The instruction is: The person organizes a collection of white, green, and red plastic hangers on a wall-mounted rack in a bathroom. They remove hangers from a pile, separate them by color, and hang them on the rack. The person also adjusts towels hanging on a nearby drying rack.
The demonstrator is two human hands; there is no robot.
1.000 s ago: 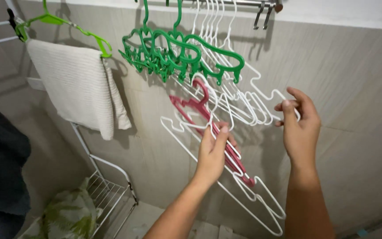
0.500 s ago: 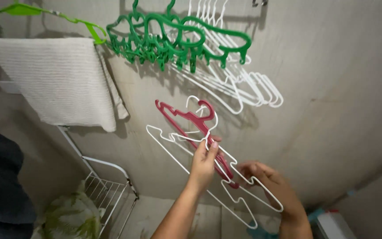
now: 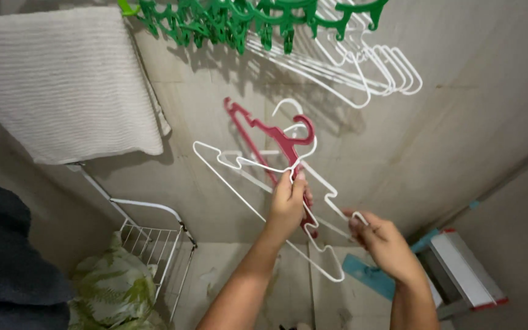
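My left hand point(image 3: 288, 205) grips a bundle of hangers at their necks: white wire-thin plastic hangers point(image 3: 239, 162) and one dark red hanger point(image 3: 264, 131) among them. My right hand point(image 3: 383, 241) pinches the lower right end of a white hanger in the same bundle. The bundle hangs tilted in front of the beige wall, below a rail.
Green hangers point(image 3: 227, 21) and more white hangers point(image 3: 368, 67) hang from above. A white towel point(image 3: 62, 85) drapes at upper left. A white wire rack point(image 3: 154, 238) with a leaf-patterned bag point(image 3: 108, 290) stands lower left. A step stool point(image 3: 459, 272) lies lower right. Dark fabric fills the left edge.
The view has tilted down, so the hanging hangers rose in frame. My right hand dropped from the upper hangers to the bundle's lower end. My left hand keeps its grip.
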